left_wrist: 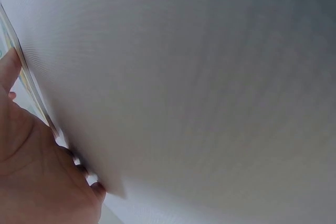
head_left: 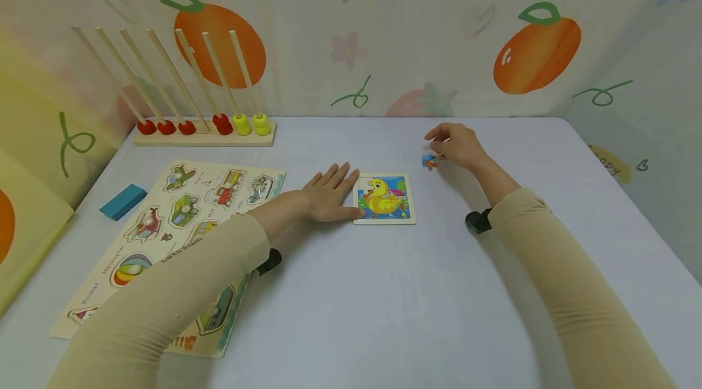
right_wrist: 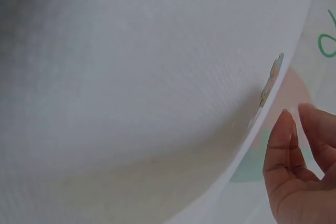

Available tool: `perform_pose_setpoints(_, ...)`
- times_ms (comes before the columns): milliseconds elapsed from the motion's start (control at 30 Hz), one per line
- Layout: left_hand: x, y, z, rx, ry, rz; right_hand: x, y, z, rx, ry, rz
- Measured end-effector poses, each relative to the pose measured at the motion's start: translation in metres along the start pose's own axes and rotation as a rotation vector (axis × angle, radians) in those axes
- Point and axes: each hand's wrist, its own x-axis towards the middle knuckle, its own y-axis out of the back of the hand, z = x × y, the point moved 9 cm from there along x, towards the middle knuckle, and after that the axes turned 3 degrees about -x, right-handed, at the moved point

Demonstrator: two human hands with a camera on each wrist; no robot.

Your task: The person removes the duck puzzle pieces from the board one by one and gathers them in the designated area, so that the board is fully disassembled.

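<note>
A small square duck puzzle (head_left: 384,198) in a pale wooden frame lies at the middle of the table. My left hand (head_left: 330,197) lies beside it with spread, straight fingers, and its thumb touches the puzzle's left edge. A loose blue and orange puzzle piece (head_left: 428,161) is on the table, to the right of and beyond the puzzle. Close above that piece hovers my right hand (head_left: 456,144), fingers bent and apart from the thumb. In the right wrist view, the thumb and fingertips show a narrow gap holding nothing, with the piece (right_wrist: 271,80) lying apart from them.
A wooden peg rack (head_left: 203,139) with red and yellow beads stands at the back left. A large picture puzzle board (head_left: 170,249) lies under my left forearm. Left of it is a teal block (head_left: 123,202). A patterned cloth hangs behind the table.
</note>
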Motion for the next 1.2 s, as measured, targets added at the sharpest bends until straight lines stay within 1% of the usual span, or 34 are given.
perform_pose_setpoints(233, 0.004, -0.002, -0.003, -0.020, -0.014, 0.015, -0.002, -0.003, -0.006, 0.020, -0.014, -0.033)
perform_pose_setpoints(500, 0.000, 0.000, 0.000, 0.000, -0.008, 0.003, -0.004, -0.013, -0.015, -0.002, 0.005, -0.061)
perform_pose_setpoints(667, 0.000, 0.000, 0.000, 0.017, -0.005, 0.006, -0.006, -0.021, -0.023, 0.025, 0.008, -0.092)
perform_pose_setpoints(867, 0.001, -0.001, -0.001, 0.006, 0.002, -0.005, -0.009, -0.027, -0.034, 0.022, 0.032, -0.100)
perform_pose_setpoints(967, 0.004, -0.003, -0.003, 0.002, 0.007, -0.006, -0.010, -0.031, -0.039, 0.027, 0.050, -0.112)
perform_pose_setpoints(1133, 0.008, -0.004, -0.007, 0.007, 0.022, -0.004, -0.014, -0.040, -0.050, 0.048, 0.086, -0.158)
perform_pose_setpoints(1200, 0.007, -0.004, -0.007, 0.011, 0.024, -0.007, -0.015, -0.044, -0.054, 0.051, 0.090, -0.184)
